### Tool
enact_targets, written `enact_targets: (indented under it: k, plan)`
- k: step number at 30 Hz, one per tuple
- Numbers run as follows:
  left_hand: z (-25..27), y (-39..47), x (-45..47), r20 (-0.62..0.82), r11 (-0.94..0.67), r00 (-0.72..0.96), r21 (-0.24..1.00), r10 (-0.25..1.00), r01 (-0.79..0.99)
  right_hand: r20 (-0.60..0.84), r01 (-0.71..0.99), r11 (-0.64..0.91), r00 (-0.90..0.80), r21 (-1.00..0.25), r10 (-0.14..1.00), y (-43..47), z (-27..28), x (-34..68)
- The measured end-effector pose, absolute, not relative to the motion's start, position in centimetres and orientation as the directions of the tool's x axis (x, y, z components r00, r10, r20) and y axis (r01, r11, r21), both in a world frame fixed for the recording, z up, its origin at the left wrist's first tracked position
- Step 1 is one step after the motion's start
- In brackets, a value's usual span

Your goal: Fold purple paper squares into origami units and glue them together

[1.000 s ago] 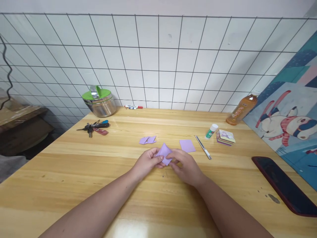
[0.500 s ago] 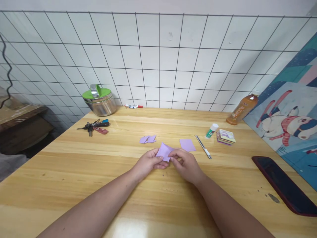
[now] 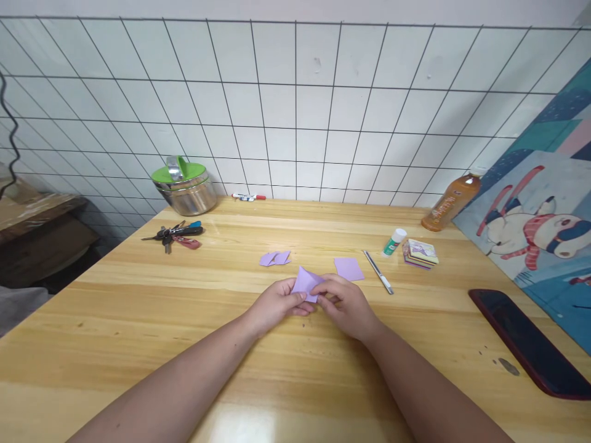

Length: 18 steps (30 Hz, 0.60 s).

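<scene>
A small sheet of purple paper (image 3: 305, 283), partly folded with a pointed top corner, is held between both hands above the table. My left hand (image 3: 280, 300) grips its left and lower edge, thumb on the front and fingers behind. On the right side, my right hand (image 3: 344, 304) pinches the paper, its fingertips pressing on the lower right part. Just beyond the hands lie folded purple paper pieces (image 3: 281, 258). A flat purple paper square (image 3: 349, 269) rests behind my right hand, with a white and grey pen (image 3: 378, 272) beside it.
A glue stick (image 3: 394, 242) and a stack of paper pads (image 3: 420, 253) stand at the right, near a tilted-looking bottle (image 3: 451, 202). A phone (image 3: 529, 341) lies at the right edge. Keys (image 3: 175, 232), a green-lidded pot (image 3: 184, 187) and markers (image 3: 248, 197) are at the back left.
My right fingers have shifted slightly inward over the paper, pressing on its lower right part. The left hand keeps its hold, and the other things stay in place.
</scene>
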<state>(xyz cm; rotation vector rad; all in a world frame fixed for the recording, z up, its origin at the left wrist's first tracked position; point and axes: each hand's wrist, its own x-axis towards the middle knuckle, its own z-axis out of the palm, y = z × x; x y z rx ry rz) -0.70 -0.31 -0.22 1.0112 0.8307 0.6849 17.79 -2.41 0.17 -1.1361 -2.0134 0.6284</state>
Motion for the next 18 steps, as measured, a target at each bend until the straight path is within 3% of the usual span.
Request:
enact_targets:
  k: [4, 10, 14, 18]
  plan:
    - [-0.4, -0.2, -0.6, -0.198, 0.318, 0.562, 0.94, 0.803, -0.122, 0.341, 0.499, 0.446, -0.292, -0.743, 0.894, -2.2, 0.0, 17.8]
    - [-0.5, -0.4, 0.1, -0.002, 0.091, 0.532, 0.986, 0.847, -0.141, 0.345, 0.496, 0.406, -0.214, -0.768, 0.914, -2.2, -0.3, 17.2]
    - [-0.2, -0.6, 0.6, -0.008, 0.093, 0.476, 0.984, 0.879, -0.154, 0.341, 0.537, 0.363, -0.143, -0.762, 0.929, -2.5, -0.2, 16.6]
    - [-0.1, -0.7, 0.7, -0.007, 0.116, 0.456, 0.97, 0.89, -0.212, 0.257, 0.432, 0.248, -0.038, -0.867, 0.966, -2.6, -0.4, 16.3]
